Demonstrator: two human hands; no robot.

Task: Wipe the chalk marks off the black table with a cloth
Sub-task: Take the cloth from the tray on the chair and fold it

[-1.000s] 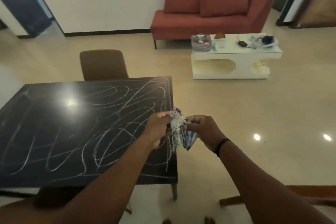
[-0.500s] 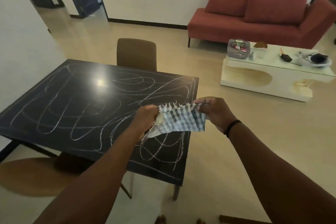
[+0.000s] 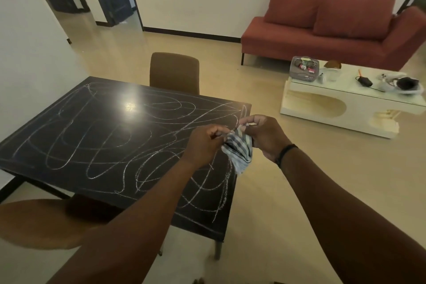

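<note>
The black table (image 3: pixel 76 127) fills the left and middle of the view, and looping white chalk marks (image 3: pixel 143 168) cover its whole top. A blue-and-white checked cloth (image 3: pixel 239 151) hangs bunched between my hands, above the table's right edge and clear of the surface. My left hand (image 3: pixel 204 143) pinches its left side. My right hand (image 3: pixel 265 136), with a black band on the wrist, grips its top right.
A brown chair (image 3: pixel 174 71) stands at the table's far side and another brown chair (image 3: pixel 39 223) at the near left. To the right are a white coffee table (image 3: pixel 350 108) with small items and a red sofa (image 3: pixel 327 27). Beige floor lies between.
The cloth was stretched out flat between my hands half a second ago; now my hands have come together and it hangs bunched. My view has turned left toward the table.
</note>
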